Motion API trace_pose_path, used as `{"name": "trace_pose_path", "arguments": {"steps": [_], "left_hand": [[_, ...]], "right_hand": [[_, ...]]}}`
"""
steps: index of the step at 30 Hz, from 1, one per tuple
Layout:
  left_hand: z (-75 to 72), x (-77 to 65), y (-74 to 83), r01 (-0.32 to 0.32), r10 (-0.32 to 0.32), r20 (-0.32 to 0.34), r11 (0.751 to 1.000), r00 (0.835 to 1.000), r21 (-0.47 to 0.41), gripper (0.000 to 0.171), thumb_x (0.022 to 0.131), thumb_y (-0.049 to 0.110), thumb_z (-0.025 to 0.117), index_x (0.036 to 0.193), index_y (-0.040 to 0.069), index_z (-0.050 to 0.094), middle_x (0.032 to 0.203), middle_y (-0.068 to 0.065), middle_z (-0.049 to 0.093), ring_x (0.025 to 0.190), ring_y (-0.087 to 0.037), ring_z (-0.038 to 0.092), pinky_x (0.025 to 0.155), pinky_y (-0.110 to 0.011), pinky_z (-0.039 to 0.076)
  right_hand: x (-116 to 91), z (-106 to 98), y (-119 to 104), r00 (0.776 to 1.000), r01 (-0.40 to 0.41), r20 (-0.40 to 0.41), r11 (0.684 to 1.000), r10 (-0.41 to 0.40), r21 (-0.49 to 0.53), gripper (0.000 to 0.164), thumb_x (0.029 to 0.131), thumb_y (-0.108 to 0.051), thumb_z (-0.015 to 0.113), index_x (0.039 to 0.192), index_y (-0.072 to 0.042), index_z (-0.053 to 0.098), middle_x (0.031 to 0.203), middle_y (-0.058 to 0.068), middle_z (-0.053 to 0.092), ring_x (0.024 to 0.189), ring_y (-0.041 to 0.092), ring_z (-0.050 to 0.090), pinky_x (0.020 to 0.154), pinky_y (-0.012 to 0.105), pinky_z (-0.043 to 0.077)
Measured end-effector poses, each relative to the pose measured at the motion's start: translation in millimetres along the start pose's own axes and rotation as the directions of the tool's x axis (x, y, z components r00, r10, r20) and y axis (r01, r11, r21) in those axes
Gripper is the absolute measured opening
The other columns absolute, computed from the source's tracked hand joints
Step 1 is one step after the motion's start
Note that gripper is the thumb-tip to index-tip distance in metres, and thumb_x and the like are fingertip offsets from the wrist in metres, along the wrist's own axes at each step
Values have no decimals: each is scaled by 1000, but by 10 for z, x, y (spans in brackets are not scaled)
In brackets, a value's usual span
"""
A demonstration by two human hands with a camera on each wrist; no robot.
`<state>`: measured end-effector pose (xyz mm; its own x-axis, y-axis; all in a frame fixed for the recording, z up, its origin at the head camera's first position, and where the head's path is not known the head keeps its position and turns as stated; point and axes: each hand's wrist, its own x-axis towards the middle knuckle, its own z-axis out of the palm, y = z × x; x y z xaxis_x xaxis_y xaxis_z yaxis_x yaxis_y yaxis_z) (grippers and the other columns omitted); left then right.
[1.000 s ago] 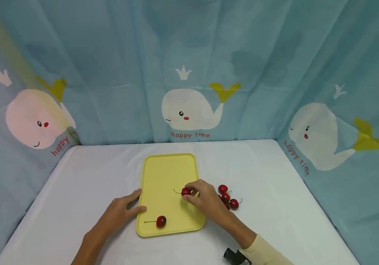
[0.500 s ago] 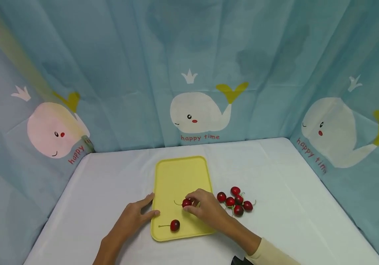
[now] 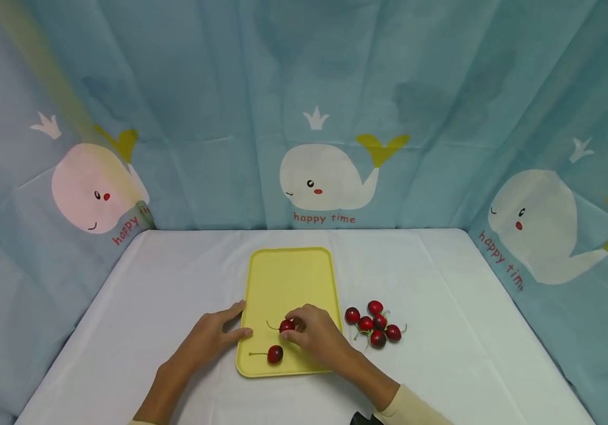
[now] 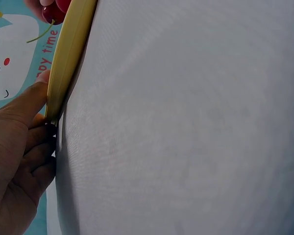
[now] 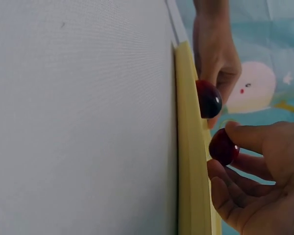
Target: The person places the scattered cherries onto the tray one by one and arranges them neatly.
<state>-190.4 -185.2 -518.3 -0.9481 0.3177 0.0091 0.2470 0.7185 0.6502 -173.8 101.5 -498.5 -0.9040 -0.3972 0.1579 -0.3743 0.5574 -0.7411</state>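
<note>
A yellow tray (image 3: pixel 290 277) lies on the white tabletop. My left hand (image 3: pixel 205 341) holds its left edge, the thumb over the rim and the other fingers against the outer side, as the left wrist view shows. Between thumb and fingers of my right hand (image 3: pixel 317 337) is a dark red cherry (image 5: pixel 222 148), pinched low over the near part of the tray, its thin stem pointing left. Just nearer to me, a second cherry (image 3: pixel 275 354) rests on the tray with its stem also to the left.
Right of the tray, several cherries (image 3: pixel 378 339) with green stems lie in a loose cluster on the white cloth (image 3: pixel 442 366). A blue curtain (image 3: pixel 219 147) printed with whales encloses the table's back and sides. Something black (image 3: pixel 365 418) shows beside the right sleeve.
My right hand has carried its cherry left and toward me, closer to the cherry on the tray. My left hand keeps its place at the tray edge. The head view has shifted.
</note>
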Motion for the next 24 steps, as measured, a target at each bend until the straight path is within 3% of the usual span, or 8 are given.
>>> {"name": "trace_pose_path", "arguments": {"steps": [13,24], "left_hand": [[-6,-5,-1,13,-13,4,1000,1000,-4,81,92,50,80,156,8,53,156,-11,56,148,-33,50,119,-55,43],[-7,-6,-2,8,-8,11,1000,1000,-9,82,92,51,79,157,8,52,156,-12,55,148,-33,50,119,-55,43]], "right_hand": [[72,131,-45,997,-53,62,998,54,-20,27,93,-24,85,114,-7,79,98,-2,71,84,1,60,77,19,56],[120,166,-72,995,-53,82,998,54,-21,27,93,-23,84,114,-7,78,95,-4,69,84,0,61,76,19,55]]}}
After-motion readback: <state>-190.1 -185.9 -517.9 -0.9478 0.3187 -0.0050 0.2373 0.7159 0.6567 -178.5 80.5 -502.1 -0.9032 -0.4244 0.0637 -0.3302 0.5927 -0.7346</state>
